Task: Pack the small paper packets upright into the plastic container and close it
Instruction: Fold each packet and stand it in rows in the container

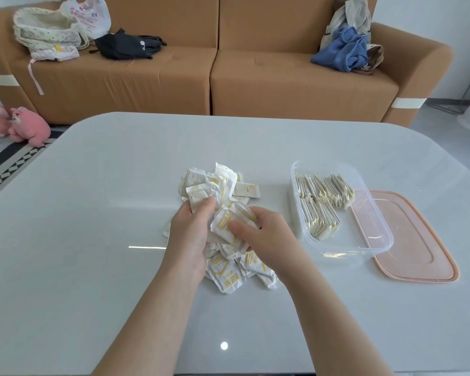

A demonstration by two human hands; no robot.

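A loose pile of small white paper packets with yellow print (215,185) lies in the middle of the grey table (92,213). My left hand (189,232) and my right hand (266,234) meet over the near part of the pile, both gripping a bunch of packets (228,221) between them. More packets (228,275) lie under my wrists. To the right stands the clear plastic container (375,240), open, with several packets (320,196) standing upright along its left side. Its pink lid (415,245) lies flat on the table, partly under the container.
A brown sofa (215,82) runs along the far side of the table, with bags and clothes on it. Two pink plush toys (19,123) lie on the floor at the left.
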